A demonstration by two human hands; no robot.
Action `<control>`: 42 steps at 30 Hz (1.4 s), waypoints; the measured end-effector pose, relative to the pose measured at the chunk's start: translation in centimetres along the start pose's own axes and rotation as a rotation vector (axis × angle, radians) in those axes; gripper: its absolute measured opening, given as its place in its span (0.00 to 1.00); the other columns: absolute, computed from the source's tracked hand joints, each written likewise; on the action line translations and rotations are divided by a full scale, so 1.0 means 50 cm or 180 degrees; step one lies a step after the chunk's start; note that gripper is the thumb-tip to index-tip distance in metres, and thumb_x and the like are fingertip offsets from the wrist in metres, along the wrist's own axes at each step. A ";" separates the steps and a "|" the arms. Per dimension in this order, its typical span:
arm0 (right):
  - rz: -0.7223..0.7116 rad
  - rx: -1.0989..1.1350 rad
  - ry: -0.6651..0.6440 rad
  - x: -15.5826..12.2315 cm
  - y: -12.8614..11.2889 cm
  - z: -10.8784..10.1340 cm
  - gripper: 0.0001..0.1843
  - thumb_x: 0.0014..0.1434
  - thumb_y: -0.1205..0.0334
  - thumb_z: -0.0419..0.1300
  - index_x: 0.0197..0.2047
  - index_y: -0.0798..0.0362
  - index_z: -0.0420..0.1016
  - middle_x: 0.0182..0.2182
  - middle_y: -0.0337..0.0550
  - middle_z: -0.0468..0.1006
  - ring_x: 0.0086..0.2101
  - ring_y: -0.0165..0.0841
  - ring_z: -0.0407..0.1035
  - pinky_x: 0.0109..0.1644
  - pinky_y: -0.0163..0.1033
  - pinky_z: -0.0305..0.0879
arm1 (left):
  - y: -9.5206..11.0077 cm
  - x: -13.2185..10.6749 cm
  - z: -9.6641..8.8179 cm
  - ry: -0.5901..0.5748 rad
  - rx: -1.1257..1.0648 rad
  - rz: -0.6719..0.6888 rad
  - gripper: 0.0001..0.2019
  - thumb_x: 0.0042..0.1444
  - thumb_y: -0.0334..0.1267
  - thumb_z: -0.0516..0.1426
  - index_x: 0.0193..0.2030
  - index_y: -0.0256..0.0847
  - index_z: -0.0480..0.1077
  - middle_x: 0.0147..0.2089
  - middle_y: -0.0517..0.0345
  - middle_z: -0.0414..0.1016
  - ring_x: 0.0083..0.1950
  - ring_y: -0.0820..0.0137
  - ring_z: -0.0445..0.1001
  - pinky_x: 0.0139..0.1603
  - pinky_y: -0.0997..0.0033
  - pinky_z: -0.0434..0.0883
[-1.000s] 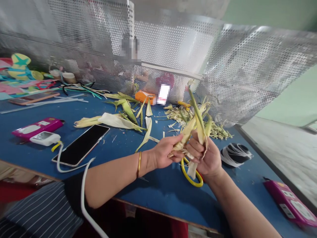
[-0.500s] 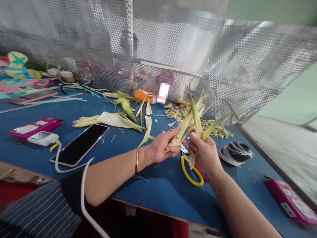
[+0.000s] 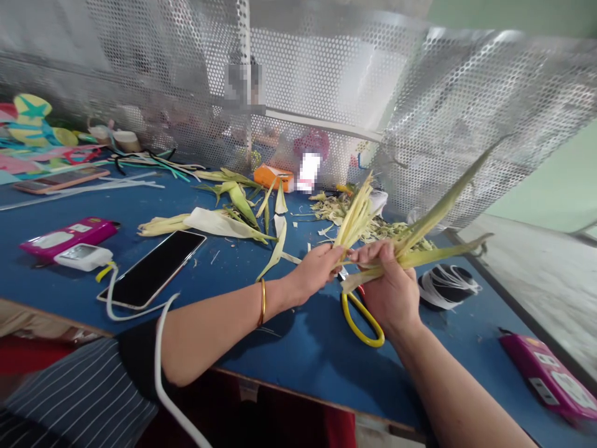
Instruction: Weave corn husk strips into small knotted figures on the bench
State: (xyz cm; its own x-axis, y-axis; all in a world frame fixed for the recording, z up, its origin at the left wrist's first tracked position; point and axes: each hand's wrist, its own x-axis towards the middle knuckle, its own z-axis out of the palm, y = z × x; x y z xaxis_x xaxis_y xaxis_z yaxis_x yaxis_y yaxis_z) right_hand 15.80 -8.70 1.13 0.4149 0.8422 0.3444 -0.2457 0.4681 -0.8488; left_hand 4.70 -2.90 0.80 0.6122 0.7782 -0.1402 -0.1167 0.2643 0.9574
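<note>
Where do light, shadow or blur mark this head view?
Head view: a soft shadow falls on the table below the right hand; head view: pale glare streaks the mesh, whose far right looks smeared; head view: a white patch beside the orange pack is pixelated; head view: the right hand's husks look clearer.

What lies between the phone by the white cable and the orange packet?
In the head view, husks lie there: a whitish husk nearer the phone, then a green husk closer to the orange packet.
</note>
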 end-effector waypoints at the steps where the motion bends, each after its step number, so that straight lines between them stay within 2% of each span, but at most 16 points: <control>1: 0.0003 0.0097 -0.0029 -0.001 -0.001 0.001 0.19 0.54 0.49 0.67 0.23 0.51 0.67 0.21 0.34 0.65 0.27 0.29 0.65 0.41 0.40 0.67 | -0.001 -0.002 0.004 0.0000 -0.0022 0.0018 0.11 0.63 0.41 0.53 0.32 0.38 0.66 0.22 0.67 0.58 0.19 0.81 0.48 0.22 0.76 0.47; 4: 0.0269 0.0351 -0.0194 -0.002 -0.006 0.001 0.20 0.55 0.49 0.66 0.22 0.51 0.64 0.16 0.30 0.53 0.19 0.25 0.52 0.30 0.36 0.64 | -0.005 -0.010 0.015 -0.0103 -0.0033 0.0046 0.15 0.65 0.41 0.49 0.28 0.38 0.63 0.20 0.67 0.54 0.18 0.81 0.46 0.21 0.75 0.46; 8: 0.0739 0.0486 -0.0259 0.003 -0.017 -0.011 0.20 0.54 0.50 0.65 0.23 0.50 0.61 0.16 0.26 0.42 0.16 0.23 0.35 0.19 0.30 0.48 | -0.014 -0.020 0.025 -0.0362 -0.0057 -0.0050 0.19 0.66 0.45 0.46 0.24 0.41 0.57 0.17 0.67 0.50 0.17 0.80 0.43 0.19 0.74 0.42; 11: 0.0926 0.0446 -0.0301 0.008 -0.026 -0.020 0.20 0.54 0.49 0.64 0.24 0.49 0.59 0.17 0.26 0.40 0.17 0.24 0.31 0.16 0.30 0.39 | -0.018 -0.020 0.024 -0.0534 -0.0085 0.0002 0.21 0.64 0.49 0.48 0.22 0.42 0.53 0.16 0.68 0.49 0.16 0.81 0.43 0.18 0.74 0.41; 16: 0.1007 0.0308 -0.0445 0.013 -0.041 -0.024 0.22 0.54 0.47 0.64 0.24 0.48 0.56 0.17 0.25 0.39 0.18 0.24 0.29 0.16 0.30 0.37 | -0.016 -0.015 0.019 -0.0917 -0.0294 -0.0252 0.22 0.64 0.50 0.45 0.21 0.42 0.53 0.15 0.67 0.49 0.15 0.81 0.42 0.18 0.75 0.40; 19: 0.0987 0.0216 -0.0437 0.011 -0.046 -0.019 0.22 0.53 0.46 0.64 0.23 0.48 0.57 0.17 0.25 0.40 0.17 0.23 0.31 0.16 0.30 0.38 | -0.007 -0.014 0.016 -0.1037 -0.0303 -0.0316 0.21 0.64 0.48 0.44 0.21 0.42 0.54 0.15 0.67 0.50 0.14 0.81 0.42 0.18 0.75 0.41; 21: 0.0710 0.0199 -0.0203 0.009 -0.044 -0.014 0.20 0.52 0.47 0.66 0.25 0.49 0.61 0.17 0.25 0.43 0.17 0.23 0.36 0.17 0.30 0.47 | 0.000 -0.012 0.011 -0.0791 -0.0226 -0.0118 0.19 0.65 0.47 0.43 0.24 0.42 0.55 0.15 0.67 0.51 0.14 0.81 0.42 0.18 0.75 0.41; 24: 0.0165 -0.0047 0.0225 0.007 -0.032 -0.009 0.16 0.48 0.52 0.70 0.32 0.50 0.69 0.17 0.27 0.55 0.19 0.24 0.53 0.30 0.34 0.64 | 0.006 -0.005 0.000 -0.0314 -0.0015 0.0286 0.12 0.62 0.46 0.49 0.31 0.43 0.58 0.17 0.69 0.54 0.15 0.80 0.45 0.19 0.75 0.44; 25: 0.0085 -0.0244 0.0307 0.007 -0.026 -0.009 0.16 0.47 0.54 0.71 0.34 0.50 0.71 0.18 0.28 0.60 0.21 0.25 0.58 0.33 0.36 0.66 | 0.006 -0.003 -0.004 -0.0209 0.0105 0.0396 0.10 0.60 0.45 0.53 0.33 0.43 0.59 0.19 0.69 0.56 0.16 0.80 0.48 0.20 0.75 0.46; 27: 0.0075 -0.0730 0.0395 0.006 -0.015 -0.012 0.18 0.45 0.55 0.73 0.36 0.51 0.73 0.19 0.30 0.66 0.24 0.28 0.64 0.34 0.37 0.65 | 0.001 0.000 -0.010 -0.0029 0.0462 0.0577 0.10 0.55 0.42 0.58 0.37 0.42 0.61 0.22 0.68 0.60 0.20 0.78 0.55 0.23 0.75 0.53; 30: 0.0190 -0.1340 0.0386 0.006 -0.002 -0.017 0.17 0.42 0.57 0.74 0.34 0.53 0.75 0.22 0.33 0.72 0.26 0.30 0.67 0.33 0.37 0.65 | -0.012 -0.001 -0.013 0.0120 0.1050 0.0813 0.13 0.53 0.43 0.61 0.39 0.41 0.63 0.30 0.62 0.68 0.30 0.73 0.65 0.30 0.73 0.61; 32: 0.0209 -0.1432 0.0357 0.005 0.006 -0.020 0.15 0.44 0.57 0.73 0.32 0.54 0.76 0.25 0.37 0.76 0.29 0.32 0.69 0.36 0.39 0.66 | -0.019 -0.002 -0.012 0.0102 0.1280 0.0860 0.14 0.52 0.45 0.61 0.40 0.41 0.64 0.32 0.60 0.70 0.33 0.71 0.67 0.33 0.72 0.63; 36: 0.0204 -0.0775 0.0541 0.007 0.018 -0.024 0.12 0.49 0.56 0.71 0.32 0.54 0.77 0.28 0.38 0.77 0.30 0.32 0.70 0.38 0.39 0.67 | -0.023 0.000 -0.010 0.0021 0.1128 0.0661 0.12 0.60 0.47 0.54 0.40 0.40 0.64 0.26 0.62 0.68 0.25 0.72 0.68 0.27 0.71 0.66; 40: 0.0600 0.0052 0.0564 0.011 0.020 -0.025 0.12 0.49 0.56 0.70 0.32 0.56 0.78 0.27 0.41 0.77 0.29 0.33 0.71 0.34 0.39 0.69 | -0.017 0.004 -0.007 -0.0073 0.0721 0.0757 0.13 0.63 0.46 0.50 0.41 0.39 0.67 0.32 0.58 0.72 0.27 0.72 0.72 0.31 0.71 0.72; 42: 0.0800 0.0450 0.0538 0.013 0.016 -0.022 0.11 0.50 0.56 0.69 0.30 0.54 0.75 0.27 0.40 0.76 0.30 0.34 0.72 0.33 0.39 0.70 | -0.015 0.004 -0.007 -0.0099 0.0625 0.0760 0.13 0.64 0.46 0.49 0.39 0.38 0.67 0.27 0.60 0.70 0.26 0.73 0.71 0.30 0.72 0.72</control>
State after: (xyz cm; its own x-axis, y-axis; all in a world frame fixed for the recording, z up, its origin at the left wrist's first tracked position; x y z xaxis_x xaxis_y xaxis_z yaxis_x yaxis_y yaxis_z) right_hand 16.83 -8.09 0.22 0.4625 0.8852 0.0499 -0.4730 0.2939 -0.8306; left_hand 4.62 -2.75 -0.03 0.6096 0.7864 0.0995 -0.1086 -0.0414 0.9932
